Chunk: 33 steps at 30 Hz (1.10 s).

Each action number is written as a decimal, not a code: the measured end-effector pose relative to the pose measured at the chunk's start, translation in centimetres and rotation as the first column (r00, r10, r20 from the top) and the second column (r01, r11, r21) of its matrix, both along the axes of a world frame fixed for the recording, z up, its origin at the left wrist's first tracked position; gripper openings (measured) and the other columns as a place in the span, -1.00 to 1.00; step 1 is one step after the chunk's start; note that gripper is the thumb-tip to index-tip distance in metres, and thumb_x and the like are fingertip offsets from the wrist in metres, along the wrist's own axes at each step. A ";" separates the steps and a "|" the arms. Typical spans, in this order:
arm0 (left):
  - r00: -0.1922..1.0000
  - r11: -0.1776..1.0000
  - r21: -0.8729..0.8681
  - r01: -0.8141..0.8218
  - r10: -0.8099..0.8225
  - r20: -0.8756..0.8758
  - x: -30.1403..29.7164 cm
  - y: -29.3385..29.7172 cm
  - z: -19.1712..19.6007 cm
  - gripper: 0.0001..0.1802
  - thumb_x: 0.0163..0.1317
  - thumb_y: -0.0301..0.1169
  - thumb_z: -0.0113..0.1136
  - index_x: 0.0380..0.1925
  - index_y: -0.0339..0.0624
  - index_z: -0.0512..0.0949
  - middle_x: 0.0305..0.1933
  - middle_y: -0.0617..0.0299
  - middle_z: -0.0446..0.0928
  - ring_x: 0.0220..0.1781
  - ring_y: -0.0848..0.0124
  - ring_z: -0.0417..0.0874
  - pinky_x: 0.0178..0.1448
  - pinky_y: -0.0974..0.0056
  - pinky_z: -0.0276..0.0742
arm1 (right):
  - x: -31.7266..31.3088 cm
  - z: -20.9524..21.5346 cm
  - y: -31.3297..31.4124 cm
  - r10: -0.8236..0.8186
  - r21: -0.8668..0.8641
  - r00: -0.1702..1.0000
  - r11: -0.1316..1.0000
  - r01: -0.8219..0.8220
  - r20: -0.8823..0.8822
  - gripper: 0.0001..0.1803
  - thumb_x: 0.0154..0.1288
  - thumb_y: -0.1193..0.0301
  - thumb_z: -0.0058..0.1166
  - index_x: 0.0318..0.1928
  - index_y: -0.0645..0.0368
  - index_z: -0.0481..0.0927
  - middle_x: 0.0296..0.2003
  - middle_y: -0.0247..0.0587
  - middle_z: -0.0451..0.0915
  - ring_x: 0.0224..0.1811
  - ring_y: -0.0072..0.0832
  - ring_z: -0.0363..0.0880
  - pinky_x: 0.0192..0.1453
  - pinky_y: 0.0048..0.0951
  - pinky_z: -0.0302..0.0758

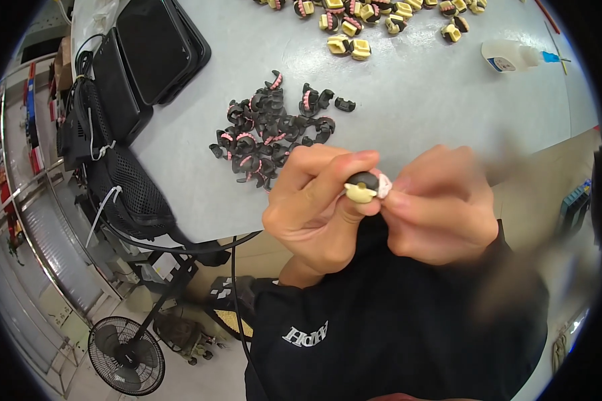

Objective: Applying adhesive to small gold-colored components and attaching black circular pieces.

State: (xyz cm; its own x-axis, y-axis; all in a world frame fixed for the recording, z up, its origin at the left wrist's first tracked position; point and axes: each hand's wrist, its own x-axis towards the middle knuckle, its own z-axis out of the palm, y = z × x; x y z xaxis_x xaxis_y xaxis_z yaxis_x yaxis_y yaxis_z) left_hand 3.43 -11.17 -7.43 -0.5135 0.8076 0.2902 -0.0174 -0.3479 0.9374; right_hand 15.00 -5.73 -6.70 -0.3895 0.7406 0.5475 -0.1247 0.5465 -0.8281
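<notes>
Close in front of my chest, my left hand pinches a small rounded plastic piece, black on top and cream below, between thumb and fingers. My right hand is closed at its right side, the fingertips on a small whitish-pink bit that touches the piece. Whether that bit is fixed to the piece I cannot tell. Just beyond my left hand lies a loose pile of black curved parts, several with pink toothed strips. Farther off are several cream-and-black pieces, some with pink rows.
Black flat devices and a black mesh bag with cables occupy the table's left side. A clear bottle with a blue tip lies at the right. Below the grey table, a black fan stands at lower left.
</notes>
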 end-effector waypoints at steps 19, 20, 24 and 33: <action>0.991 0.997 -0.072 -0.004 -0.005 -0.132 0.2 0.7 -0.8 -0.73 0.08 -0.50 0.27 -0.20 -0.41 0.59 -0.32 0.12 0.50 -0.40 0.48 0.53 -0.38 0.47 0.40 | -0.9 -2.1 1.9 -0.146 0.136 0.985 0.978 0.159 -0.096 -0.56 -0.46 0.78 0.10 -0.38 0.23 0.53 -0.47 -0.15 0.43 -0.59 -0.53 0.37 -0.57 -0.62 0.26; 0.991 0.997 -0.077 0.002 -0.012 -0.132 0.1 0.8 -0.8 -0.73 0.08 -0.50 0.27 -0.20 -0.41 0.59 -0.32 0.12 0.50 -0.40 0.48 0.53 -0.38 0.48 0.41 | -0.8 -2.2 1.8 -0.148 0.134 0.984 0.978 0.160 -0.094 -0.56 -0.46 0.78 0.10 -0.38 0.23 0.53 -0.47 -0.15 0.43 -0.59 -0.53 0.37 -0.57 -0.62 0.26; 0.986 0.994 -0.107 0.008 -0.025 -0.162 -0.1 0.8 -0.7 -0.72 0.08 -0.51 0.27 -0.19 -0.41 0.58 -0.32 0.11 0.50 -0.40 0.48 0.54 -0.36 0.48 0.43 | -0.4 -2.6 1.6 -0.106 0.145 0.992 0.983 0.116 -0.070 -0.54 -0.46 0.77 0.11 -0.35 0.23 0.54 -0.48 -0.16 0.43 -0.59 -0.53 0.37 -0.58 -0.62 0.28; 0.985 0.997 -0.075 0.004 -0.017 -0.173 0.4 0.9 -1.0 -0.73 0.10 -0.53 0.24 -0.17 -0.41 0.58 -0.31 0.10 0.50 -0.43 0.47 0.56 -0.38 0.48 0.46 | 0.2 -2.7 2.0 -0.050 0.160 0.997 0.985 0.059 -0.057 -0.47 -0.50 0.76 0.12 -0.28 0.23 0.55 -0.45 -0.15 0.45 -0.58 -0.52 0.38 -0.55 -0.62 0.31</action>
State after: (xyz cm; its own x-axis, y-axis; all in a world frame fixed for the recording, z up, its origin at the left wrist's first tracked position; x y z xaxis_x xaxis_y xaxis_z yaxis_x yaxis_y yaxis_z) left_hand 3.85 -10.30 -8.47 -0.4519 0.8354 0.3130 0.1443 -0.2778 0.9497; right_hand 15.15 -3.73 -9.36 -0.3187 0.6604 0.6800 -0.1316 0.6796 -0.7217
